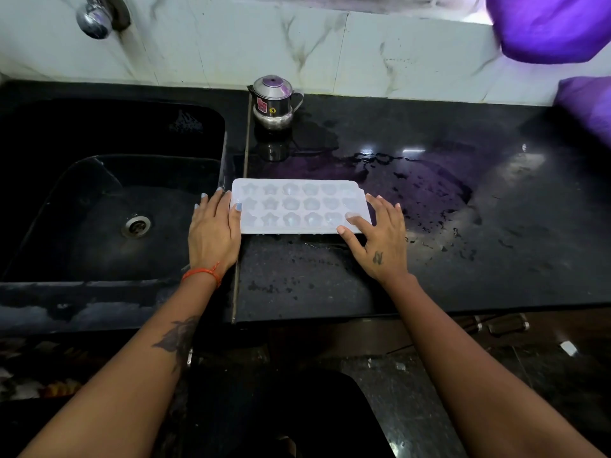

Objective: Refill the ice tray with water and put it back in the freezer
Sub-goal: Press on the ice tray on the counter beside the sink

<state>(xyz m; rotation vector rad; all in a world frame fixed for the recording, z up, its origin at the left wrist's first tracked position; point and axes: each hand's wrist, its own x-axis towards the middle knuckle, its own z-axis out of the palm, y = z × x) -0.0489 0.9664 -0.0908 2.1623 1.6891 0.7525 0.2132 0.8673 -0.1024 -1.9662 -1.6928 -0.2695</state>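
Observation:
A white plastic ice tray with star and round moulds lies flat on the black counter, just right of the sink. My left hand holds its left end, thumb laid on the tray's top, fingers along the edge. My right hand holds the right end, thumb and forefinger on the near right corner. Whether the moulds hold water I cannot tell.
A black sink with a metal drain lies to the left, a steel tap on the wall above it. A small steel lidded pot stands at the back. Water is spilled across the counter. Purple cloth hangs at the top right.

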